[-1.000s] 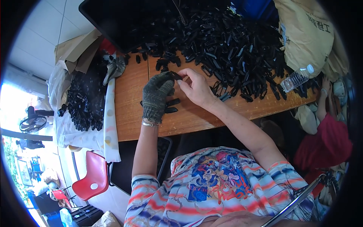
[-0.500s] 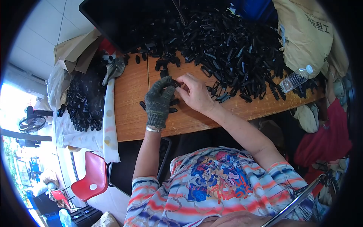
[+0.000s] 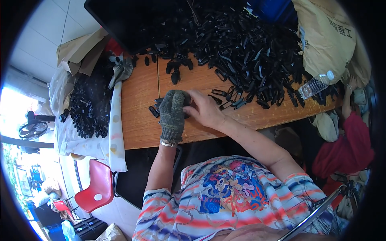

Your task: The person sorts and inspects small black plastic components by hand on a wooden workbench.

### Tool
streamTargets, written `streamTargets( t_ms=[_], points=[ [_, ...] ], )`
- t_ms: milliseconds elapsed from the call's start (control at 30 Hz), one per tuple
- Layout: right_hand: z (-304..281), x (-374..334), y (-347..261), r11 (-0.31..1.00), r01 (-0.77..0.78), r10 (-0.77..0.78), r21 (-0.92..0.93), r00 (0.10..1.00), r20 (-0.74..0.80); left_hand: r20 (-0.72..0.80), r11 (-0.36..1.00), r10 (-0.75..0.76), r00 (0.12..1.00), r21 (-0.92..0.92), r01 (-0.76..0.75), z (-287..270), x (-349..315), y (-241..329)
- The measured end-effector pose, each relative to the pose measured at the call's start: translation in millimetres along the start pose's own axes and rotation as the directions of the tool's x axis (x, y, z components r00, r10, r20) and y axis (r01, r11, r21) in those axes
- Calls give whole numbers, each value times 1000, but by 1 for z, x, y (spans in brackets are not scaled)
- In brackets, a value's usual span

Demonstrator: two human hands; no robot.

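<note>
My left hand (image 3: 173, 114), in a dark grey-green knitted glove, is closed over the wooden table (image 3: 138, 102) near its front edge. Against its fingertips is my bare right hand (image 3: 206, 109), thumb and fingers drawn together in a pinch. Whatever lies between the two hands is hidden by the glove. Beside the glove rests a small black plastic piece (image 3: 154, 111), and others are partly covered by my hands. Farther off, a few black pieces (image 3: 175, 76) sit together. Beyond them spreads a large heap of black oblong plastic parts (image 3: 249, 52).
A clear bottle (image 3: 315, 85) lies by the heap's right end, near a tan sack (image 3: 325, 44). To the left, shiny black parts (image 3: 90, 106) fill a plastic-lined box. A red chair (image 3: 96, 186) stands lower left. Another person's red sleeve (image 3: 348, 140) shows at right.
Both hands have come slightly nearer to me. My left hand has turned so the glove's back covers the fingers, and the black pieces beyond it show more fully.
</note>
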State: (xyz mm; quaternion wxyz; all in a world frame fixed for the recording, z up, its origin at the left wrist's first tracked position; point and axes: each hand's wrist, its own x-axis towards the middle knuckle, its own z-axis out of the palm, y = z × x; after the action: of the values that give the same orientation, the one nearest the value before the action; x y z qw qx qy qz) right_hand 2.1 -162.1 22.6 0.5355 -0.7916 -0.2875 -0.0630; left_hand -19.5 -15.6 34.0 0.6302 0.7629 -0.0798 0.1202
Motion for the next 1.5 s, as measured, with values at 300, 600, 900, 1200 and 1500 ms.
streamTargets(
  t_ms=[300,600,900,1200,1500],
  points=[
    [5,1,-5,974,-214,205,66,970,130,52,948,73,996,308,-86,-13,0,-11],
    [-82,6,42,763,-123,267,-634,954,137,158,569,-82,984,818,-84,-52,23,1],
    [-71,10,56,669,-86,305,-738,938,167,-61,422,-280,958,888,180,-13,93,-20],
    [-76,9,46,759,-114,278,-641,947,162,34,433,-345,938,892,127,-25,100,-28],
    [-66,11,37,825,-141,241,-548,964,115,-21,348,-216,976,933,97,-29,82,-24]
  ],
)
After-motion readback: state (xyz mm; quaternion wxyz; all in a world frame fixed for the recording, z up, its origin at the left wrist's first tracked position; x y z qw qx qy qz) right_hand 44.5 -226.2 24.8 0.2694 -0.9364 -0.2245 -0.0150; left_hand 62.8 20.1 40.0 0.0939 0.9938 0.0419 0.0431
